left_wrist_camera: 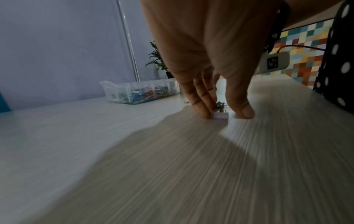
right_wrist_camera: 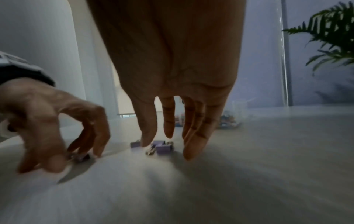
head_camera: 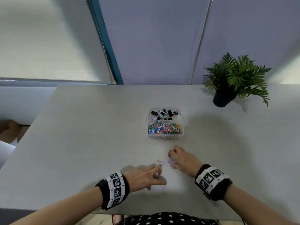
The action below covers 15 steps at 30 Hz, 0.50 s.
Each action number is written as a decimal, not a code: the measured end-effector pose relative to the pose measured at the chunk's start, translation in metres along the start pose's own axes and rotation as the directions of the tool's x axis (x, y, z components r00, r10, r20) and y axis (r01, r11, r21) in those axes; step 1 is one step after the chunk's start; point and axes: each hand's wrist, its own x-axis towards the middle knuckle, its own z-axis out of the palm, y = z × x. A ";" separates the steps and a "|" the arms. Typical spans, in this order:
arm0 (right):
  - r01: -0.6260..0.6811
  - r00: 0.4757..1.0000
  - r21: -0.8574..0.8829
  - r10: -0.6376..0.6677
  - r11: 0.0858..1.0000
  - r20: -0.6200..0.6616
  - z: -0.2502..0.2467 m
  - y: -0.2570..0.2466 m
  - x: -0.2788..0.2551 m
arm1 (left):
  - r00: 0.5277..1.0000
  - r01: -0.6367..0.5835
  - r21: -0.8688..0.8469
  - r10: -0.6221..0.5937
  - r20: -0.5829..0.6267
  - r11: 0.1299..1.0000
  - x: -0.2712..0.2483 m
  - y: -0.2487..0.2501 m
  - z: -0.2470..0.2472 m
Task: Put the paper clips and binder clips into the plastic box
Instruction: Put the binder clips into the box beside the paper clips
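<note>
1. The last loose binder clips lie low in the head view's middle, on the tabletop [head_camera: 81,127] between the two hands: one lilac clip [head_camera: 160,162] at the left fingertips and a small cluster of lilac clips [head_camera: 171,161] under the right hand.
2. The left hand [head_camera: 144,177] has its grip nearly together around the single clip; in the left wrist view a finger [left_wrist_camera: 201,106] touches one side of the clip [left_wrist_camera: 220,116] and the thumb stands just off the other, so it is not yet clamped.
3. The right hand [head_camera: 181,159] hangs over the cluster [right_wrist_camera: 161,147] with straight fingers spread apart. Its tips sit just beside the clips, holding nothing, probably set to rake them together.
4. The box [head_camera: 165,123] sits above the hands in the head view, well apart from them. Its farther compartment holds black and lilac binder clips; the nearer one is full of coloured paper clips. The lilac clips likely belong in the farther compartment.
5. Bare tabletop lies between the hands and the box, so the carry looks unobstructed. The near edge runs just below the wrists, with clips well inside it.
6. A potted plant [head_camera: 235,78] stands at the upper right, clear of the path.
</note>
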 end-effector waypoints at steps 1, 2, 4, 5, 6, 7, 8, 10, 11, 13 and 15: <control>-0.007 1.000 -0.001 0.007 1.000 0.014 0.004 -0.003 0.001 | 1.000 0.010 0.019 -0.011 0.014 1.000 0.002 0.001 0.000; -0.011 1.000 0.000 0.011 1.000 0.016 0.006 -0.006 0.002 | 1.000 0.017 0.024 -0.017 -0.015 1.000 0.004 0.002 0.001; -0.017 1.000 0.016 0.017 1.000 -0.003 0.011 -0.014 0.006 | 0.999 0.036 -0.007 -0.037 -0.034 0.999 0.008 0.005 0.005; -0.016 1.000 0.023 0.017 1.000 -0.025 0.014 -0.019 0.008 | 0.997 0.060 -0.019 -0.061 -0.043 0.998 0.011 0.007 0.011; -0.009 0.999 0.026 0.010 1.000 -0.050 0.017 -0.023 0.010 | 0.994 0.080 -0.020 -0.081 -0.069 0.997 0.012 0.009 0.014; -0.001 0.997 0.026 0.003 1.000 -0.076 0.019 -0.028 0.013 | 0.992 0.099 -0.047 -0.102 -0.075 0.994 0.011 0.010 0.015; 0.009 0.995 0.024 -0.007 1.000 -0.100 0.021 -0.033 0.015 | 0.991 0.103 -0.092 -0.110 -0.081 0.990 0.010 0.011 0.017; 0.039 0.991 0.013 -0.037 0.999 -0.132 0.025 -0.039 0.020 | 0.990 0.109 -0.172 -0.122 -0.069 0.979 0.005 0.013 0.018; 0.055 0.989 0.012 -0.053 0.998 -0.136 0.027 -0.041 0.022 | 0.992 0.111 -0.200 -0.121 -0.038 0.974 0.001 0.013 0.016; 0.082 0.989 0.025 -0.078 0.996 -0.129 0.029 -0.041 0.024 | 0.988 0.153 -0.180 -0.147 0.045 0.972 -0.008 0.011 0.007; 0.102 0.989 0.032 -0.098 0.994 -0.115 0.028 -0.038 0.024 | 0.975 0.209 -0.085 -0.201 0.093 0.974 -0.014 0.009 -0.002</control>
